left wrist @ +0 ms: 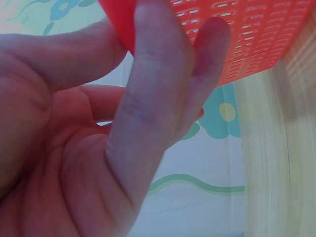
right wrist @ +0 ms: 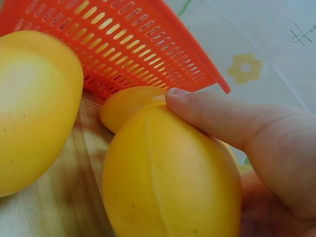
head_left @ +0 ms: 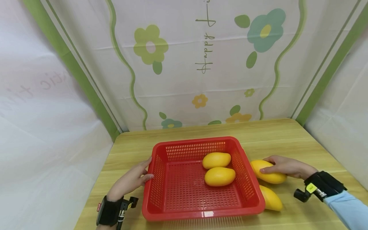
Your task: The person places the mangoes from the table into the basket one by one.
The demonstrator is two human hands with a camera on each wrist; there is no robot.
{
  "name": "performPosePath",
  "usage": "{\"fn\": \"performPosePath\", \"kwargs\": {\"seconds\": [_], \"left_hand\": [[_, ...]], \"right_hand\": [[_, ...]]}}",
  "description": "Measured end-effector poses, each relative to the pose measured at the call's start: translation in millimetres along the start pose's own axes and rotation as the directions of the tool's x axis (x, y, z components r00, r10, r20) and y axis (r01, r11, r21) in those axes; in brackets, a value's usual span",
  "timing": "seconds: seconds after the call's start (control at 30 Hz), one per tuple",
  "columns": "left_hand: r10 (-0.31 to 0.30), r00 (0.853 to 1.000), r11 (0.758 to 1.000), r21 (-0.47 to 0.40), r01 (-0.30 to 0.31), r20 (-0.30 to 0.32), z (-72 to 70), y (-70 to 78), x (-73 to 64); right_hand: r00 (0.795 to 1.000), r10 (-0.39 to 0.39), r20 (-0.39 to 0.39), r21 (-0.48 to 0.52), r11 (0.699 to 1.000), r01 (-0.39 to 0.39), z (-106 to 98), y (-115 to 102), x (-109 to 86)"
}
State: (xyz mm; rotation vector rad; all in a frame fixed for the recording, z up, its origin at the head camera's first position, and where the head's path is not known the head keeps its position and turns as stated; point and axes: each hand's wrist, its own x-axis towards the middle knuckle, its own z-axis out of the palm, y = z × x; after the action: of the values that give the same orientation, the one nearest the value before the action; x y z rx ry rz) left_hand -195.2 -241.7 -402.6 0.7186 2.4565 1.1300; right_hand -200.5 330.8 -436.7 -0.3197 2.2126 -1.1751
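Note:
A red plastic basket (head_left: 201, 215) with slotted walls stands on the table. Two yellow mangoes (head_left: 219, 176) lie inside it, toward its right side. My left hand (head_left: 130, 179) grips the basket's left rim, and the left wrist view shows its fingers against the red wall (left wrist: 247, 39). Just outside the right wall, my right hand (head_left: 287, 166) holds a mango (right wrist: 170, 173) between thumb and fingers. Behind that one, another mango (right wrist: 131, 106) shows close to the basket wall. A further mango (head_left: 271, 198) lies nearer me, partly hidden by the basket's rim.
The wooden table (head_left: 287, 137) runs back to a white cloth wall (head_left: 178, 80) printed with flowers. More cloth hangs at the left and right sides. Each wrist wears a black strap with a small camera (head_left: 301, 195).

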Motion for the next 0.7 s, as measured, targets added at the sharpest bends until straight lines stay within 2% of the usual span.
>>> {"fn": "performPosePath", "kwargs": {"seconds": [0.4, 0.7], "left_hand": [[-0.026, 1.000, 1.000, 0.011, 0.026, -0.016, 0.6, -1.1, -1.3], [0.000, 1.000, 1.000, 0.005, 0.000, -0.004, -0.2, -0.3, -0.3]], "right_hand": [[1.000, 0.002, -0.026, 0.051, 0.999, 0.000, -3.5, -7.9, -6.5], [0.999, 0.018, -0.043, 0.072, 0.997, -0.015, -4.6, -9.1, -10.1]]}}
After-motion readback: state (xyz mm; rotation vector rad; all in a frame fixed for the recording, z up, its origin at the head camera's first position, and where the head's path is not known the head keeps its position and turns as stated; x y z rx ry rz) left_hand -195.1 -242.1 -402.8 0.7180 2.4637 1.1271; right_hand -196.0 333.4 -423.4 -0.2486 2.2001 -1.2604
